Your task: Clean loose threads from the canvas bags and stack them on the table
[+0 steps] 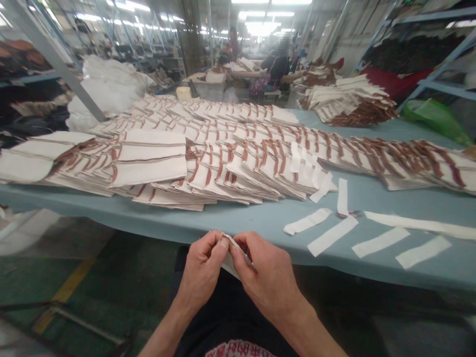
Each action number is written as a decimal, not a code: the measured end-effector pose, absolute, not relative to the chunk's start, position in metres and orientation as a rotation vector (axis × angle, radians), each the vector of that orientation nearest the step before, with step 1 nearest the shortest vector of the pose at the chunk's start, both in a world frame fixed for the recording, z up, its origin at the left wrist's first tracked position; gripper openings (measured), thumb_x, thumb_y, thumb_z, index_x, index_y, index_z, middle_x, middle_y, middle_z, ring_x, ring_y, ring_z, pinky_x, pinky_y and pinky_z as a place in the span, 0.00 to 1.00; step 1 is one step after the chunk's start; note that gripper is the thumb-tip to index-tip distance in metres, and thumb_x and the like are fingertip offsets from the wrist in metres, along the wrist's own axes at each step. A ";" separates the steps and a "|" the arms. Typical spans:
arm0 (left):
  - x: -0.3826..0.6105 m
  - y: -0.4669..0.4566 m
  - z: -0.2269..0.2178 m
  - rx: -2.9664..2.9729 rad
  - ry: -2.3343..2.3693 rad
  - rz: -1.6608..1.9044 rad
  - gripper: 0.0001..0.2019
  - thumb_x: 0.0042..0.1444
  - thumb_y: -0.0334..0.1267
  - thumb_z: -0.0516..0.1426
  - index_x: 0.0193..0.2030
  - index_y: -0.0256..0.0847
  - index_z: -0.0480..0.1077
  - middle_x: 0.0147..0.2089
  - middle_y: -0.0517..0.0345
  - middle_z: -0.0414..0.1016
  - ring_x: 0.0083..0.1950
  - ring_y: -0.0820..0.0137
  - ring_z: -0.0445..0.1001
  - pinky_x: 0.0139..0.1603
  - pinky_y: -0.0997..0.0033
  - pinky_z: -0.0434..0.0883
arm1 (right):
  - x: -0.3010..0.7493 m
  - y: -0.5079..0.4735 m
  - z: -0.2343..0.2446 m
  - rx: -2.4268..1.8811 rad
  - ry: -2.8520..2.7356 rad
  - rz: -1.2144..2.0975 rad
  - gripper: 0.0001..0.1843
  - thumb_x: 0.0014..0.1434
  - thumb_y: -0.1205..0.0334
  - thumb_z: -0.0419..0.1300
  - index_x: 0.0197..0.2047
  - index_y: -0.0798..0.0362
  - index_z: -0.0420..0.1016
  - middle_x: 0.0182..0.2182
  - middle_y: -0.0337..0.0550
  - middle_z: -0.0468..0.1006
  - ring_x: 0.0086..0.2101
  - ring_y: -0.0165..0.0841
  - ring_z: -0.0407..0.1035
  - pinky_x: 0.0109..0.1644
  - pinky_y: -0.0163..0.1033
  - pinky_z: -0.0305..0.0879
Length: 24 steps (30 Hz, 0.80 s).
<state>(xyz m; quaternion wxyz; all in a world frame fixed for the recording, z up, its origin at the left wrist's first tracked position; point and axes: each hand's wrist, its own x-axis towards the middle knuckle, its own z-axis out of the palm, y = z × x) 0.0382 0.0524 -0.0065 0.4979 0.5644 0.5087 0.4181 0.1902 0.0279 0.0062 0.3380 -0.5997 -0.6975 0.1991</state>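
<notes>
My left hand [203, 270] and my right hand [266, 275] meet just below the near edge of the pale blue table [260, 223]. Both pinch a small white strip [234, 250] between thumbs and fingertips, most of it hidden behind the fingers. On the table in front lie long overlapping rows of white fabric pieces with brown trim [238, 163]. Several loose white strips [332, 235] lie flat to the right of my hands.
A stack of the same white and brown pieces [351, 101] stands at the back right. White bags [107, 87] are heaped at the back left. A seated person [277, 64] works at a far table. A green bag [435, 116] lies at right. Green floor lies below left.
</notes>
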 end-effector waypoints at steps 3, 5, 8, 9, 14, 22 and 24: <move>0.044 0.053 -0.014 1.231 1.285 1.095 0.18 0.58 0.47 0.58 0.22 0.41 0.64 0.23 0.65 0.60 0.27 0.72 0.59 0.30 0.73 0.59 | 0.185 0.022 0.000 -1.543 -1.829 0.542 0.12 0.72 0.57 0.54 0.41 0.50 0.77 0.34 0.43 0.83 0.32 0.36 0.77 0.34 0.37 0.60; 0.047 0.054 -0.021 1.159 1.295 1.118 0.18 0.58 0.49 0.58 0.22 0.41 0.63 0.22 0.66 0.58 0.26 0.73 0.57 0.28 0.73 0.58 | 0.183 0.017 -0.005 -1.522 -1.774 0.616 0.12 0.72 0.57 0.53 0.43 0.50 0.77 0.36 0.43 0.83 0.35 0.36 0.77 0.37 0.37 0.63; 0.052 0.052 -0.031 1.026 1.280 1.133 0.17 0.58 0.50 0.56 0.25 0.40 0.65 0.23 0.65 0.62 0.25 0.73 0.59 0.29 0.73 0.62 | 0.182 0.008 -0.015 -1.473 -1.626 0.841 0.12 0.71 0.58 0.53 0.48 0.50 0.76 0.40 0.43 0.83 0.39 0.36 0.77 0.43 0.38 0.65; 0.054 0.051 -0.033 0.986 1.267 1.127 0.17 0.58 0.51 0.56 0.26 0.40 0.66 0.24 0.64 0.64 0.26 0.72 0.61 0.29 0.73 0.63 | 0.183 0.006 -0.018 -1.446 -1.554 0.948 0.11 0.70 0.58 0.54 0.48 0.50 0.76 0.41 0.43 0.83 0.39 0.36 0.76 0.44 0.37 0.66; 0.055 0.044 -0.033 0.922 1.186 1.071 0.21 0.58 0.55 0.59 0.29 0.37 0.72 0.25 0.59 0.69 0.27 0.71 0.65 0.31 0.72 0.67 | 0.194 0.002 -0.024 -1.228 -1.226 1.365 0.14 0.68 0.50 0.58 0.44 0.53 0.72 0.36 0.42 0.77 0.33 0.32 0.70 0.36 0.35 0.67; 0.038 0.046 -0.008 1.463 1.172 0.825 0.22 0.62 0.54 0.58 0.27 0.37 0.75 0.26 0.58 0.71 0.28 0.70 0.66 0.29 0.75 0.65 | 0.202 -0.004 -0.015 -1.409 -1.383 1.058 0.04 0.62 0.64 0.58 0.40 0.52 0.74 0.33 0.39 0.78 0.32 0.31 0.70 0.37 0.35 0.65; 0.038 0.047 -0.008 1.527 1.167 0.798 0.20 0.62 0.52 0.58 0.27 0.38 0.75 0.27 0.57 0.74 0.30 0.68 0.70 0.31 0.75 0.68 | 0.202 -0.003 -0.015 -1.459 -1.412 1.002 0.04 0.61 0.64 0.59 0.39 0.52 0.74 0.31 0.39 0.78 0.30 0.31 0.69 0.36 0.35 0.64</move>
